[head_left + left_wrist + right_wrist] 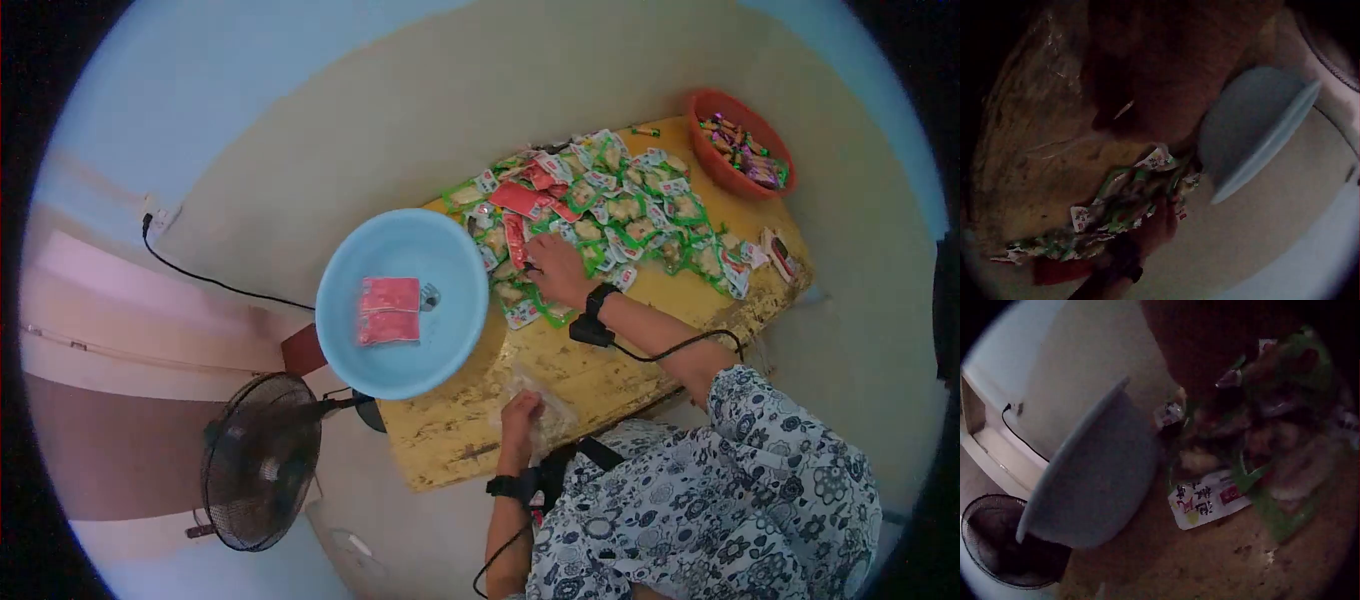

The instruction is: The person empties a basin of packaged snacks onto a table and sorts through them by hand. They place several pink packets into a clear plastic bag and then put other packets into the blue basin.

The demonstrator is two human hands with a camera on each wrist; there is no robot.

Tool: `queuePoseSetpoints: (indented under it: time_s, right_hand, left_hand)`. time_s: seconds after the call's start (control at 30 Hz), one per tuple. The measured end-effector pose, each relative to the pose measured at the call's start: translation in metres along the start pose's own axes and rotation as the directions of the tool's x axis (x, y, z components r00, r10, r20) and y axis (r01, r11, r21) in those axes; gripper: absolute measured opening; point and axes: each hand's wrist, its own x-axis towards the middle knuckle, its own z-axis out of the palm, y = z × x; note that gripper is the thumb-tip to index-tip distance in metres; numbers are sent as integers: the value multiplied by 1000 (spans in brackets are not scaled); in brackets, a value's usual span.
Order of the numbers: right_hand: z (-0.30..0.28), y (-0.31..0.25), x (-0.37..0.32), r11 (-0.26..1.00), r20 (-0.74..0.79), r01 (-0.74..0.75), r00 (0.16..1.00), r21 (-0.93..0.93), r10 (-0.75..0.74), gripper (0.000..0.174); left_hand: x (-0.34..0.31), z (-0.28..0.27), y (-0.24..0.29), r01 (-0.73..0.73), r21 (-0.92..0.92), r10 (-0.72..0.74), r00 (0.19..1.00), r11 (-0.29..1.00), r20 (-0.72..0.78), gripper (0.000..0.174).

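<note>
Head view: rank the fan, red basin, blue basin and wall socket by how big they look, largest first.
1. Blue basin
2. Fan
3. Red basin
4. Wall socket

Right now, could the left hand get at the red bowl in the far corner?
Probably not easily: the left hand grips a clear plastic bag by the near edge, and the right forearm and the heaped packets lie toward the red bowl.
</note>
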Motion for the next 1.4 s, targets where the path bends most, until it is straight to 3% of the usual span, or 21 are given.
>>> queuePoseSetpoints:
  time_s: [0.07,0.17,0.27,0.37,0.47,0.57,0.67,0.77,0.87,0.97,1.07,1.17,1.27,1.4]
  right_hand:
    - [20,7,4,991,-31,48,998,-126,-52,49]
    - [26,12,11,965,110,20,994,-262,9,54]
    - [26,17,12,978,66,42,997,-204,-29,43]
    - [10,17,14,993,37,13,999,-120,-8,25]
    - [-12,16,-11,960,-299,56,954,273,29,23]
    - [-26,35,-48,822,-107,-179,955,540,278,28]
    - [-64,27,-90,472,209,-387,898,792,386,28]
    - [-108,1,-133,342,354,-495,847,799,397,22]
    - [-107,-5,-169,254,432,-533,826,807,360,17]
    - [-88,2,-196,458,412,-496,868,737,277,15]
    - [-63,13,-208,599,345,-454,891,659,296,27]
    - [-67,12,-208,649,284,-370,929,665,238,22]
    - [-74,16,-207,825,194,-289,956,486,220,19]
    - [-68,17,-213,872,106,-312,950,378,294,16]
  left_hand:
    - [-1,2,-2,29,40,-28,999,999,-37,11]
    - [5,-16,-22,-84,138,76,995,987,63,7]
    - [7,-14,-29,-147,145,137,988,978,78,7]
    - [2,-3,-17,-144,203,139,989,968,40,6]
    - [2,2,-8,-99,243,88,995,965,53,5]
    - [-3,14,2,-125,242,104,990,962,98,5]
    - [4,20,6,-84,202,65,993,976,97,7]
    - [18,10,-8,-69,226,48,994,972,100,7]
    - [25,6,0,-17,320,-45,982,947,185,12]
    - [27,12,2,-17,327,-48,981,945,190,11]
    - [29,15,4,-24,341,-46,979,940,196,11]
    - [27,14,1,-14,319,-38,987,948,156,10]
    - [24,17,3,-10,314,-32,991,949,127,7]
    - [17,19,7,-18,288,-22,991,958,133,5]
